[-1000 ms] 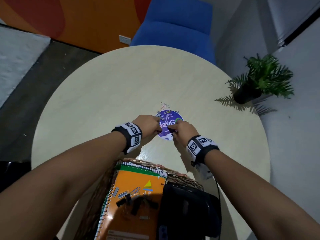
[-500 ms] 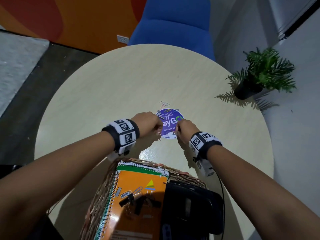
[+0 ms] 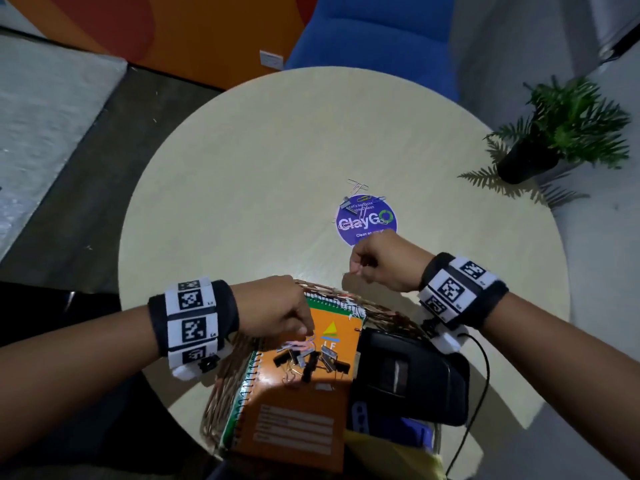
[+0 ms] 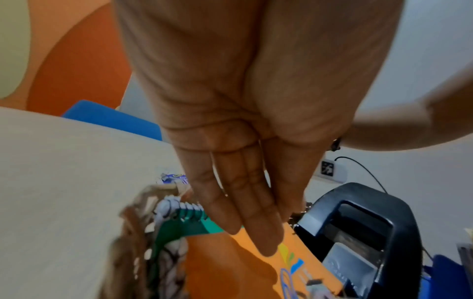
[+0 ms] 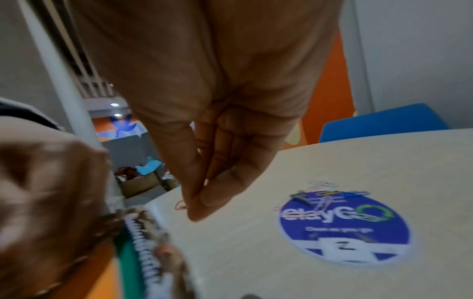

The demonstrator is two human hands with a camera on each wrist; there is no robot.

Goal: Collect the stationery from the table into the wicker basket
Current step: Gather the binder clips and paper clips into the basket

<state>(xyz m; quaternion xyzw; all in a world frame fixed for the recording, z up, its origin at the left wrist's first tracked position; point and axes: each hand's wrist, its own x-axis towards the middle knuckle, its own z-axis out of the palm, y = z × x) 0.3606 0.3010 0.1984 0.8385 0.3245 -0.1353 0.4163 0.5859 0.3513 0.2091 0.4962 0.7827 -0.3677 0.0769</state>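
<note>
The wicker basket (image 3: 221, 386) stands at the table's near edge and holds an orange spiral notebook (image 3: 298, 417) and a black device (image 3: 408, 372). Several paper clips and binder clips (image 3: 311, 358) lie on the notebook. My left hand (image 3: 304, 330) hovers over them with straight fingers (image 4: 256, 228), and I see nothing in it. Just beyond the basket rim, my right hand (image 3: 358, 270) pinches a red paper clip (image 5: 180, 204) above the table. Several more paper clips (image 3: 362, 202) and a small metal binder clip (image 5: 300, 197) lie on and beside the round purple sticker (image 3: 367, 225).
The round pale table (image 3: 242, 168) has a potted plant (image 3: 554, 133) past its right edge and a blue chair (image 3: 374, 39) at its far side. A black cable (image 3: 483, 375) runs from my right wristband past the basket. Something yellow (image 3: 391, 455) lies in the basket's near end.
Both hands have drawn back from the purple sticker toward me. The left one now hangs over the notebook in the basket; the right carries a paper clip off the table.
</note>
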